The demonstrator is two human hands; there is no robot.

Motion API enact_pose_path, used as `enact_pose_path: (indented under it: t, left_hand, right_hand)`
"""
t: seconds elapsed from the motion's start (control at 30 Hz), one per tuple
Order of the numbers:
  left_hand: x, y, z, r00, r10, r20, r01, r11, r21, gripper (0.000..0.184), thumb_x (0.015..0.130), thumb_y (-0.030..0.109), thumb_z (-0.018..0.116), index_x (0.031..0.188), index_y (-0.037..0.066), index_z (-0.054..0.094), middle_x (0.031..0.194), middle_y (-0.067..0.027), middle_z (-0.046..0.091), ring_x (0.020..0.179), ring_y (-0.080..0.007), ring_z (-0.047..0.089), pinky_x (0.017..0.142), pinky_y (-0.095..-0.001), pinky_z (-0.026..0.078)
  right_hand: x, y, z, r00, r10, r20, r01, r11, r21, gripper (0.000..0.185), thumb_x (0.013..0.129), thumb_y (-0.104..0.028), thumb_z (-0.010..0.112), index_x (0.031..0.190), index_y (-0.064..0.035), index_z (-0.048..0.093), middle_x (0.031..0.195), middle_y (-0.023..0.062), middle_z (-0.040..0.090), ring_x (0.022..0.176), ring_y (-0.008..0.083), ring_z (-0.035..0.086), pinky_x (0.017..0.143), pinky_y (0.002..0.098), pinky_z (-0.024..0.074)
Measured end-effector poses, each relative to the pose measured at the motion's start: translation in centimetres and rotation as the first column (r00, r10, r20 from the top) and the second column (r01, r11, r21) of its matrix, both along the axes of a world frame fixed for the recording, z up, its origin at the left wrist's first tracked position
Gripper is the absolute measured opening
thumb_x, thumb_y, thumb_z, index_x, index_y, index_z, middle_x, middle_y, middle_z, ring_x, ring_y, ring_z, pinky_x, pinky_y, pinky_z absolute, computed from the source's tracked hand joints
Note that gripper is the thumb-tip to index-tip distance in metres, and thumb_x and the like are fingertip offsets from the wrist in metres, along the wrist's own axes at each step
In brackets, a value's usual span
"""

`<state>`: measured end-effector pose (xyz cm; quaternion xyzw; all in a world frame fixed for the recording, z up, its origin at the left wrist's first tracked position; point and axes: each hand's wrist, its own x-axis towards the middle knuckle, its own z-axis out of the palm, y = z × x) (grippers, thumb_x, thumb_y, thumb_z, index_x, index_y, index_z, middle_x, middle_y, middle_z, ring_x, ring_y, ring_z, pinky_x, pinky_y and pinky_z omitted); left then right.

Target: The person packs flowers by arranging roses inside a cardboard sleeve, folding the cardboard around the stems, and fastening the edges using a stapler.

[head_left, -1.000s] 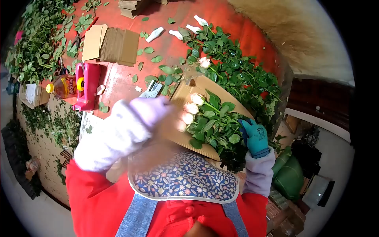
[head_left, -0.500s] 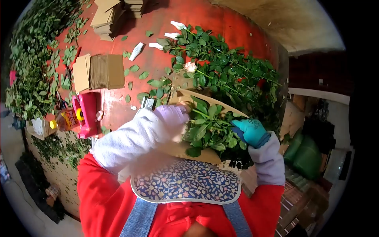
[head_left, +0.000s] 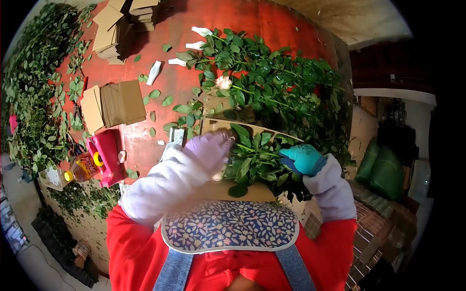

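In front of me a bunch of rose stems (head_left: pixel 250 157) with green leaves lies on a sheet of cardboard (head_left: pixel 245 191). My right hand (head_left: pixel 303 160), in a teal glove, closes round the stems at the right. At the bunch's left end is my left hand (head_left: pixel 208 149), in a lavender glove. Its fingers are curled beside the cardboard's raised upper edge; what lies under them is hidden. Just beyond are more leafy rose stems (head_left: pixel 272 72), with one pale pink rose (head_left: pixel 223 83) and white sleeves (head_left: pixel 201 31) at their left ends. A metal stapler-like tool (head_left: pixel 177 136) lies by my left wrist.
Cardboard stacks (head_left: pixel 119 104) stand on the red table (head_left: pixel 179 102), left of my hands. A pink holder (head_left: pixel 108 157) and a yellow-capped bottle (head_left: pixel 83 167) are near the left edge. A large leaf pile (head_left: pixel 34 92) fills the far left. Loose leaves and another white sleeve (head_left: pixel 154 72) lie about.
The view has turned a little, so the table things appear shifted left. My left fingers have moved slightly along the cardboard's upper edge. My right hand keeps its hold on the stems.
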<state>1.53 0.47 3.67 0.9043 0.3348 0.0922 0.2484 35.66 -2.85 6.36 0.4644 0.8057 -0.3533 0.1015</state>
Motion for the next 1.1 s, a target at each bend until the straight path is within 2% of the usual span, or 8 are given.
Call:
enact_pose_path:
  t: [0.1, 0.27, 0.33, 0.43, 0.47, 0.67, 0.8, 1.1]
  left_hand:
    - [0.1, 0.2, 1.4, 0.986, -0.03, -0.164, 0.005, 0.989, -0.147, 0.048, 0.087, 0.029, 0.054, 0.131, 0.011, 0.052, 0.127, -0.0054, 0.055, 0.113, -0.0258, 0.055, 0.09, -0.0384, 0.05]
    - [0.8, -0.4, 0.9, 0.983, 0.181, 0.039, -0.178, 0.981, -0.082, 0.021, 0.088, 0.021, 0.051, 0.105, 0.01, 0.059, 0.103, -0.007, 0.061, 0.089, -0.0261, 0.064, 0.065, -0.0397, 0.055]
    - [0.8, -0.7, 0.1, 0.974, 0.214, 0.07, -0.206, 0.972, -0.114, 0.022, 0.088, 0.021, 0.052, 0.105, 0.01, 0.059, 0.101, -0.0076, 0.061, 0.088, -0.0269, 0.064, 0.065, -0.0401, 0.055]
    - [0.5, -0.5, 0.3, 0.983, 0.161, 0.09, -0.155, 0.986, -0.069, 0.022, 0.086, 0.019, 0.054, 0.105, 0.008, 0.058, 0.099, -0.01, 0.062, 0.084, -0.0299, 0.065, 0.065, -0.0411, 0.055]
    - [0.6, -0.6, 0.6, 0.99, 0.137, 0.045, -0.132, 0.986, -0.104, 0.037, 0.077, 0.019, 0.062, 0.111, 0.005, 0.059, 0.108, -0.0121, 0.061, 0.089, -0.0304, 0.063, 0.071, -0.0399, 0.054]
    - [0.6, 0.1, 1.7, 0.992, 0.111, -0.053, -0.12, 0.962, -0.244, 0.046, 0.076, 0.022, 0.066, 0.118, 0.005, 0.06, 0.122, -0.0141, 0.058, 0.1, -0.0319, 0.059, 0.083, -0.0405, 0.05]
    - [0.0, -0.6, 0.4, 0.978, 0.192, 0.083, -0.18, 0.974, -0.136, 0.043, 0.081, 0.022, 0.065, 0.122, 0.008, 0.058, 0.111, -0.012, 0.059, 0.093, -0.031, 0.06, 0.078, -0.0394, 0.052]
    - [0.3, 0.1, 2.2, 0.977, 0.051, -0.207, -0.134, 0.902, -0.409, 0.056, 0.085, 0.024, 0.059, 0.136, 0.008, 0.045, 0.096, -0.0089, 0.067, 0.079, -0.0291, 0.065, 0.069, -0.0394, 0.053]
  right_hand:
    - [0.5, -0.6, -1.5, 0.989, -0.149, 0.012, 0.148, 0.962, -0.23, 0.026, 0.091, -0.025, 0.057, 0.112, -0.0093, 0.062, 0.092, 0.0129, 0.068, 0.073, 0.0327, 0.063, 0.064, 0.0405, 0.0499]
    - [-0.7, -0.2, 4.8, 0.983, -0.18, -0.043, 0.182, 0.981, 0.059, 0.035, 0.087, -0.026, 0.063, 0.117, -0.0089, 0.061, 0.096, 0.0135, 0.067, 0.077, 0.0305, 0.064, 0.067, 0.0373, 0.0513]
    - [-4.1, 2.4, 11.2, 0.208, -0.978, 0.006, 0.864, 0.181, -0.471, 0.026, 0.09, -0.021, 0.06, 0.111, -0.0079, 0.066, 0.088, 0.0077, 0.068, 0.074, 0.0177, 0.065, 0.065, 0.0301, 0.0518]
    - [-5.8, 6.3, 13.5, 0.832, -0.38, -0.405, 0.519, 0.791, 0.323, 0.026, 0.08, -0.004, 0.064, 0.105, -0.0039, 0.067, 0.086, 0.0103, 0.066, 0.073, 0.0229, 0.063, 0.062, 0.0302, 0.0499]
    - [-6.7, 8.0, 14.2, 0.946, -0.136, -0.295, 0.309, 0.655, 0.689, 0.032, 0.073, 0.005, 0.068, 0.104, -0.0025, 0.067, 0.086, 0.0138, 0.066, 0.072, 0.0284, 0.064, 0.062, 0.0322, 0.0493]
    - [-7.9, 17.8, -5.1, 0.998, 0.056, -0.025, -0.04, 0.908, 0.418, 0.033, 0.084, -0.041, 0.062, 0.092, -0.0086, 0.065, 0.085, 0.0153, 0.065, 0.083, 0.0363, 0.062, 0.074, 0.0457, 0.0484]
    - [-10.5, 18.9, -10.1, 0.961, 0.139, 0.238, -0.205, 0.938, 0.28, 0.036, 0.086, -0.041, 0.059, 0.094, -0.0057, 0.063, 0.086, 0.0172, 0.064, 0.08, 0.0364, 0.062, 0.071, 0.0468, 0.0477]
    - [-7.9, 16.4, -8.0, 0.94, -0.301, -0.16, 0.332, 0.915, 0.228, 0.022, 0.094, -0.023, 0.049, 0.104, -0.01, 0.063, 0.081, 0.0067, 0.066, 0.074, 0.0253, 0.064, 0.066, 0.0393, 0.0497]
